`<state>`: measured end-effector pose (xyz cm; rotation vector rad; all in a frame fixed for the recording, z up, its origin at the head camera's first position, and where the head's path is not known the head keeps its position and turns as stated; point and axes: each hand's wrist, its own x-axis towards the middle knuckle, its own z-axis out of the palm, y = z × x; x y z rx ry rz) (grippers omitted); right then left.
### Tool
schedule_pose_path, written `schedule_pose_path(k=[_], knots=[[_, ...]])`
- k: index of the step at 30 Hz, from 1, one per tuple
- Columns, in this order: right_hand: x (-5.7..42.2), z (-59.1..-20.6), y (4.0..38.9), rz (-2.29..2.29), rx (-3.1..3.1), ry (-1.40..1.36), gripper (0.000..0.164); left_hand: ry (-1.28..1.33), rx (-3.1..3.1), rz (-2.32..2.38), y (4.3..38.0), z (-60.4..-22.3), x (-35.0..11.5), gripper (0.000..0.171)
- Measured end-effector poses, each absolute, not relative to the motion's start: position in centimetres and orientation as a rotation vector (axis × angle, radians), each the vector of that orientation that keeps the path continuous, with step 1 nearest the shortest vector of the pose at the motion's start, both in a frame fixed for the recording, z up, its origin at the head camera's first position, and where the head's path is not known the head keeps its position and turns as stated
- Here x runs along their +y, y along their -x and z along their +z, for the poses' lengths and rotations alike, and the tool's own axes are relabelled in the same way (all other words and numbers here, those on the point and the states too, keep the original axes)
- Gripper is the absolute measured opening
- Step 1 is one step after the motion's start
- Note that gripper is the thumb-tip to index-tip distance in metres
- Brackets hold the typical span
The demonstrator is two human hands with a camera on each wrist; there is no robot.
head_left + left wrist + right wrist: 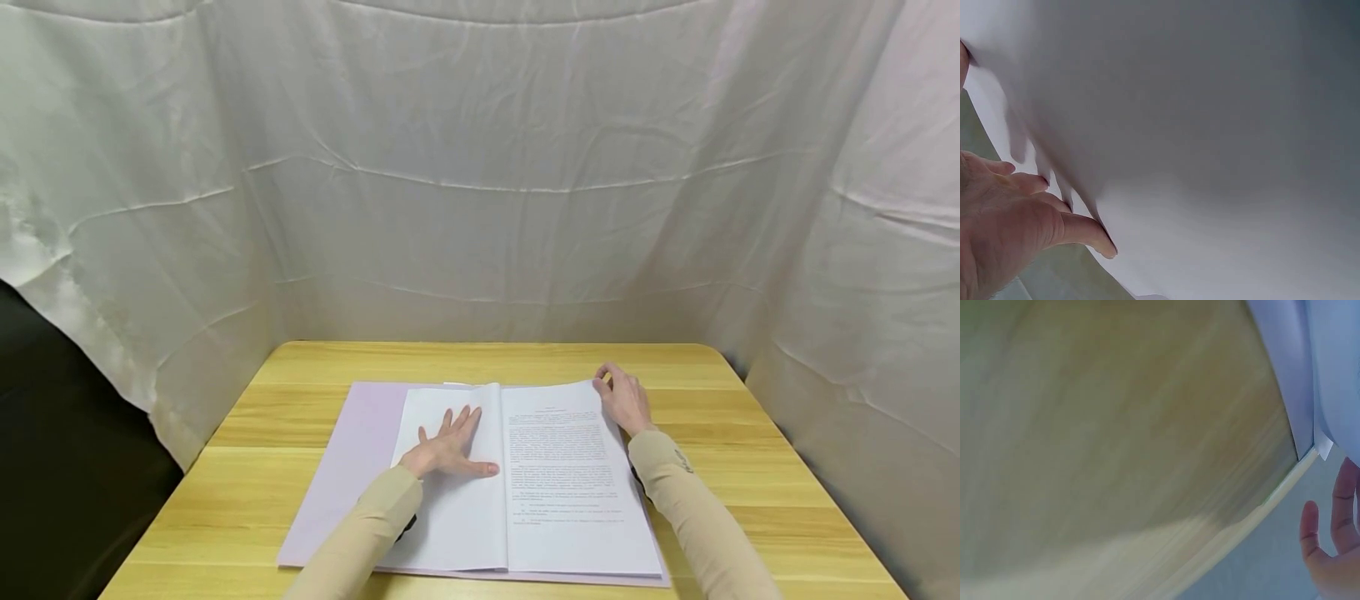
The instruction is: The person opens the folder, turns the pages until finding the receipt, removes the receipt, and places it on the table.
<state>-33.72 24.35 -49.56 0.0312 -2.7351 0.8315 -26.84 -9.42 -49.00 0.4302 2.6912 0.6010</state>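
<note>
Open on the table lies a stack of white printed paper [566,533] inside a pale lilac folder [363,450]. My left hand [447,454] rests with spread fingers on the blank left page [450,533], its thumb toward the fold. In the left wrist view, the fingers of the left hand [1022,219] lie on the white sheet. At the top right corner, my right hand [626,402] pinches the printed right page [562,467] between thumb and fingers. That page [1338,375] bends slightly upward beside the right hand [1338,550] in the right wrist view; the thumb is hidden there.
The wooden table [247,492] has rounded far corners and shows bare wood on both sides of the folder. Pale grey cloth [480,233] hangs behind it and at both sides. A black area [67,467] shows at the lower left.
</note>
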Motion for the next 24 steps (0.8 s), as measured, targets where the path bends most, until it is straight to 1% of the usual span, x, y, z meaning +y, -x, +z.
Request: schedule_pose_path(k=[7,11,15,19,22,24], knots=[[24.3,-49.6,33.7,0.806,-2.685,0.01,0.012,-0.428,2.698,0.602,26.8,-49.1,-9.4,0.112],[24.3,-49.5,33.6,0.835,-2.656,0.01,0.014,-0.422,2.694,0.607,26.8,-49.1,-9.4,0.112],[24.3,-49.3,33.5,0.922,-2.62,0.013,0.016,-0.42,2.694,0.602,26.7,-49.1,-9.4,0.111],[24.0,-49.0,33.2,1.119,-2.586,0.044,0.018,-0.42,2.699,0.596,26.7,-49.1,-9.4,0.111],[23.9,-48.8,32.8,1.307,-2.611,0.073,0.028,-0.42,2.699,0.598,26.7,-49.2,-9.4,0.111],[23.9,-48.7,32.6,1.406,-2.658,0.092,0.039,-0.421,2.699,0.6,26.7,-49.2,-9.4,0.111]])
